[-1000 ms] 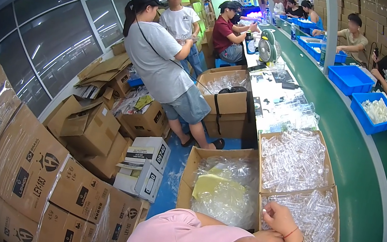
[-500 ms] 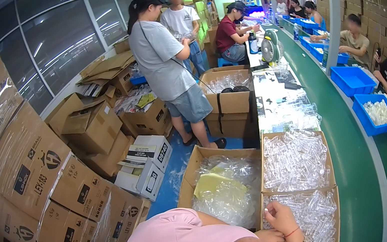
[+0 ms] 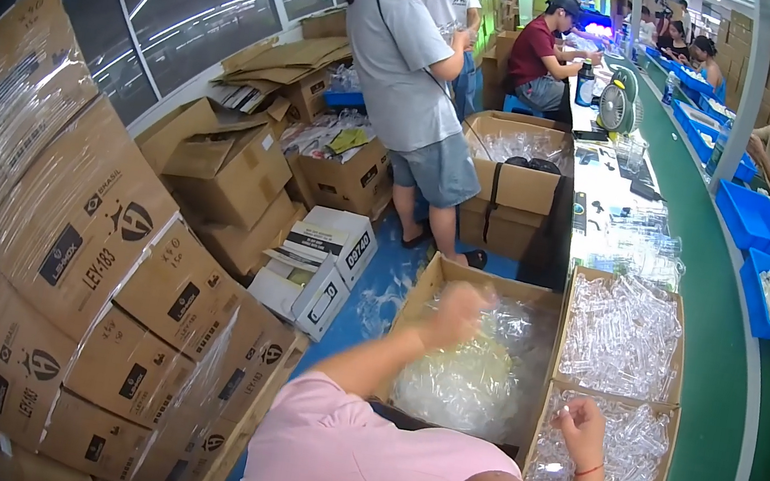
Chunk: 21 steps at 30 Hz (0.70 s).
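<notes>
My left hand (image 3: 457, 314), smeared by motion, is over a cardboard box of clear plastic bags (image 3: 458, 383) with a pale yellow sheet among them. Whether its fingers hold anything does not show. Above the near tray of clear plastic parts (image 3: 630, 443), my right hand (image 3: 583, 429) is raised with its fingers curled together. Something small and white shows at its fingertips, too small to name. A second tray of similar clear parts (image 3: 623, 337) sits just beyond.
A green conveyor (image 3: 705, 442) runs along my right, with blue bins (image 3: 749, 220) beyond it. Stacked wrapped cartons (image 3: 94, 235) rise at my left. A co-worker in a grey shirt (image 3: 402, 67) stands ahead near open boxes. A green fan (image 3: 618, 106) stands on the far table.
My left hand has swung away from beside my right wrist, out left over the bag box. My right hand stays raised over the near tray. The view has shifted.
</notes>
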### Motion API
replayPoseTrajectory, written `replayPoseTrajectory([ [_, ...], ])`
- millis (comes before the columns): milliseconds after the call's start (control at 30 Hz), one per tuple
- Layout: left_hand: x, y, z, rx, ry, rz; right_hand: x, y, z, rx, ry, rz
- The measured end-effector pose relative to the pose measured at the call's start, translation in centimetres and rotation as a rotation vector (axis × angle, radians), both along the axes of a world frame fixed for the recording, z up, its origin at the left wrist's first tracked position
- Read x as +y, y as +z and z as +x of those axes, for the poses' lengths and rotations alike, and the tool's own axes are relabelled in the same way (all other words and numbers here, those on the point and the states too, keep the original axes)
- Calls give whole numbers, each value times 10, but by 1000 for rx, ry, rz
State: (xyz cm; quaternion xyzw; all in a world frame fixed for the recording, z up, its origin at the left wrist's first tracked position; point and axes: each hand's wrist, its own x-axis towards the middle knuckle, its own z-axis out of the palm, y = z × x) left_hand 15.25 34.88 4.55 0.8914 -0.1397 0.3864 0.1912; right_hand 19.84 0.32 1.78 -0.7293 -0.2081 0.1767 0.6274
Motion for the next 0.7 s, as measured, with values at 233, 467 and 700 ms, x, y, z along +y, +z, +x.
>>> replayPoseTrajectory([
  [233, 264, 95, -31, 345, 568, -1262, 12, -5, 1, -99, 56, -35],
  [467, 297, 78, -26, 501, 670, -986, 3, -8, -1, -54, 8, -40],
  [700, 224, -86, -80, 1322, 579, -118, 5, 0, 0, -141, 15, -121],
])
